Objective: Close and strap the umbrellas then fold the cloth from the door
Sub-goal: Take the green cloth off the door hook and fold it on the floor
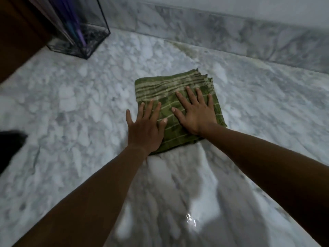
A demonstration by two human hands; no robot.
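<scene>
Folded green cloth with pale stripes (175, 111) lying on the grey-white marble floor (74, 107) — soft, light, limp, likely to slide on polished stone. Left hand (145, 130) and right hand (195, 114) pressed flat on top, fingers spread, gripping nothing. Best lifted by pinching the stacked layers at opposite edges — otherwise prone to unfolding.

Cloth (175, 90): woven green fabric, pale stripes, matt. Floor (89, 113): grey-white marble, polished, glossy. Corner container (92, 32): clear, smooth, dark-edged.

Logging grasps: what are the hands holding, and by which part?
Nothing is gripped. Left hand and right hand lie flat, fingers spread, pressing the folded green cloth's top.
</scene>
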